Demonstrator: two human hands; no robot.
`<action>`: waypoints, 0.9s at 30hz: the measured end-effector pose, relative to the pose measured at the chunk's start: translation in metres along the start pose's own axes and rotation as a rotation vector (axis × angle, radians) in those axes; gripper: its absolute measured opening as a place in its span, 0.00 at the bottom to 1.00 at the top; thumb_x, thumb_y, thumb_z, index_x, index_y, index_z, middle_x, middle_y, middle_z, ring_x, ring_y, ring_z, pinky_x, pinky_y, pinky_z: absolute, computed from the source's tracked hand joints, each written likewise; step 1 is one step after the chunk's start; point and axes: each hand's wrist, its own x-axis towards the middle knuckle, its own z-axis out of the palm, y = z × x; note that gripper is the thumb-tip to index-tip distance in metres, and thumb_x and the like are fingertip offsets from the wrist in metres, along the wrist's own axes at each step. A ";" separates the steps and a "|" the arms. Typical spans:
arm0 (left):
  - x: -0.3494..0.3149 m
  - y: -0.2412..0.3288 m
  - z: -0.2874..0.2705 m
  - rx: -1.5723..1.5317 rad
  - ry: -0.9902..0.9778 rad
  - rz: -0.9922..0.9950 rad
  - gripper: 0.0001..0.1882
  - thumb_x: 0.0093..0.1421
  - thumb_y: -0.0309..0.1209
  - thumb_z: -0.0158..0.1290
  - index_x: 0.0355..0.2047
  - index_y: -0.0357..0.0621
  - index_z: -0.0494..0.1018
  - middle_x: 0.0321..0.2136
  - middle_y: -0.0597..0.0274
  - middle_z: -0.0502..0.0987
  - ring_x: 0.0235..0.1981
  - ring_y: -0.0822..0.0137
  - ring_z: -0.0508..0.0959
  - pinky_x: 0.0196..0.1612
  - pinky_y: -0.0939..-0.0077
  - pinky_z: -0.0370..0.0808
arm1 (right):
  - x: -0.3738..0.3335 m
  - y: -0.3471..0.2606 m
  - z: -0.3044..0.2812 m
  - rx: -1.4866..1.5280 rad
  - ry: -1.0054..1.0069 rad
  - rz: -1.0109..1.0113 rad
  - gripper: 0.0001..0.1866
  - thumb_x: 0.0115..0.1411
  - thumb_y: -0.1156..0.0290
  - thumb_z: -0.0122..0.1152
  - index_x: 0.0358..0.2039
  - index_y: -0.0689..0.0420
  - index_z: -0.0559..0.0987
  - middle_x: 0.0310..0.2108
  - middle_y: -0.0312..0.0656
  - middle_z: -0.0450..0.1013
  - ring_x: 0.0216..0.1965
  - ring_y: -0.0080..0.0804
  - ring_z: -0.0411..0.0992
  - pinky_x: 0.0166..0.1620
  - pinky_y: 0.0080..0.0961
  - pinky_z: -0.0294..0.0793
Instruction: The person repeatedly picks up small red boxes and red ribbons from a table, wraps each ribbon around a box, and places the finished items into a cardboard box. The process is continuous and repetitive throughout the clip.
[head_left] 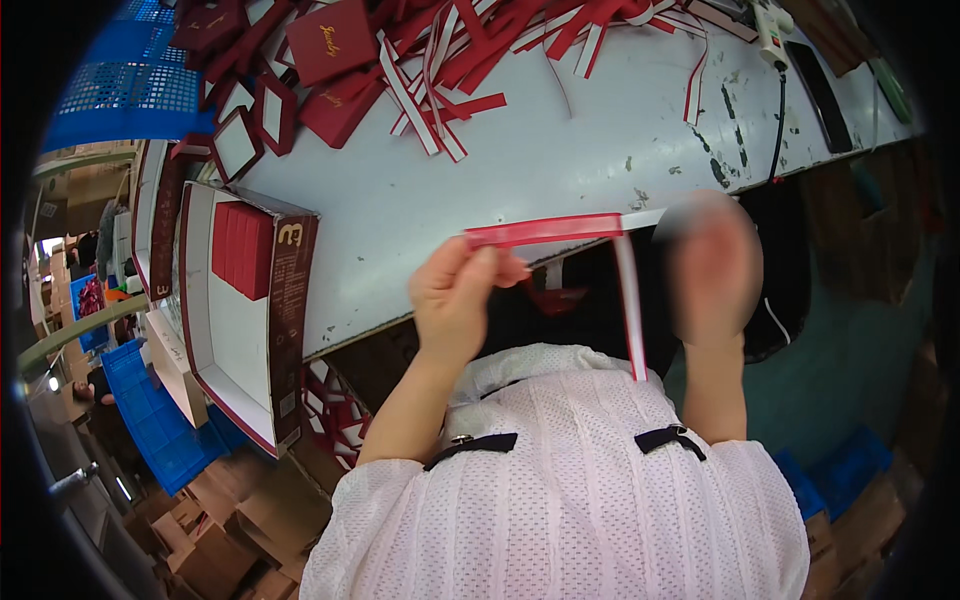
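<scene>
Above the table's front edge, my left hand pinches one end of a flat red strip between thumb and fingers. The strip runs to the right, almost level. At its far end a narrow white, red-edged length hangs down in front of my shirt. A short white piece continues from the same corner toward my right hand. That hand is smeared, so its fingers and anything in them cannot be made out.
Red and white strips and small dark red boxes lie heaped along the table's back. At left, an open carton holds several red boxes. A phone and a black cable lie at the right.
</scene>
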 end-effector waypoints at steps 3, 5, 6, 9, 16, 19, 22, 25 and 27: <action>-0.006 -0.003 -0.034 -0.431 0.186 -0.133 0.05 0.52 0.25 0.42 0.27 0.40 0.68 0.18 0.65 0.70 0.19 0.73 0.69 0.23 0.79 0.68 | 0.010 -0.038 -0.072 0.199 0.144 0.011 0.10 0.54 0.77 0.39 0.34 0.69 0.67 0.31 0.47 0.70 0.32 0.27 0.71 0.30 0.17 0.73; -0.008 -0.001 -0.060 -0.640 0.477 -0.137 0.04 0.51 0.26 0.42 0.23 0.41 0.66 0.15 0.67 0.67 0.16 0.75 0.65 0.20 0.82 0.63 | 0.026 -0.054 -0.131 0.082 0.449 -0.147 0.10 0.53 0.77 0.38 0.33 0.72 0.66 0.34 0.52 0.68 0.36 0.35 0.70 0.35 0.22 0.74; -0.010 -0.003 -0.080 -0.644 0.431 -0.077 0.04 0.50 0.27 0.42 0.22 0.42 0.66 0.14 0.68 0.64 0.14 0.76 0.62 0.18 0.83 0.60 | 0.033 -0.059 -0.158 0.034 0.529 -0.182 0.11 0.53 0.77 0.38 0.34 0.72 0.64 0.35 0.54 0.67 0.38 0.38 0.69 0.36 0.23 0.73; -0.009 0.010 -0.118 -0.737 0.412 -0.009 0.03 0.47 0.26 0.42 0.19 0.42 0.64 0.09 0.70 0.57 0.10 0.78 0.55 0.14 0.85 0.52 | 0.041 -0.069 -0.237 -0.093 0.728 -0.240 0.14 0.52 0.77 0.41 0.38 0.73 0.61 0.38 0.57 0.65 0.41 0.41 0.67 0.41 0.26 0.69; -0.012 0.045 -0.097 -0.863 0.150 0.051 0.06 0.48 0.26 0.40 0.15 0.44 0.59 0.08 0.71 0.56 0.06 0.79 0.53 0.11 0.87 0.49 | 0.038 -0.035 -0.198 -1.016 0.694 -0.632 0.25 0.47 0.80 0.51 0.46 0.68 0.56 0.40 0.49 0.62 0.38 0.29 0.63 0.41 0.19 0.62; -0.009 0.052 -0.081 -0.844 -0.018 0.043 0.07 0.48 0.26 0.41 0.15 0.45 0.58 0.07 0.71 0.57 0.07 0.81 0.54 0.12 0.89 0.50 | 0.007 -0.005 -0.084 -1.020 0.370 -0.623 0.23 0.47 0.80 0.51 0.45 0.63 0.60 0.41 0.46 0.64 0.40 0.28 0.63 0.40 0.18 0.62; -0.007 0.055 -0.075 -0.854 -0.114 0.036 0.08 0.48 0.26 0.40 0.15 0.45 0.57 0.08 0.71 0.57 0.07 0.81 0.55 0.11 0.89 0.51 | -0.024 0.023 -0.051 -1.496 -0.396 -0.627 0.18 0.46 0.75 0.55 0.39 0.62 0.66 0.39 0.47 0.66 0.35 0.36 0.68 0.35 0.25 0.67; -0.010 0.057 -0.075 -0.850 -0.124 0.070 0.08 0.48 0.25 0.41 0.14 0.45 0.56 0.07 0.71 0.58 0.07 0.81 0.56 0.12 0.89 0.52 | -0.030 0.048 -0.034 -1.774 -0.689 -0.366 0.16 0.46 0.68 0.55 0.35 0.61 0.68 0.31 0.47 0.67 0.28 0.43 0.69 0.28 0.35 0.68; -0.010 0.058 -0.080 -0.889 -0.147 0.077 0.08 0.48 0.25 0.42 0.14 0.45 0.56 0.07 0.71 0.58 0.08 0.80 0.56 0.13 0.89 0.53 | -0.026 0.054 -0.056 -1.965 -0.639 -0.225 0.14 0.47 0.67 0.53 0.33 0.61 0.69 0.29 0.46 0.68 0.28 0.44 0.69 0.28 0.35 0.68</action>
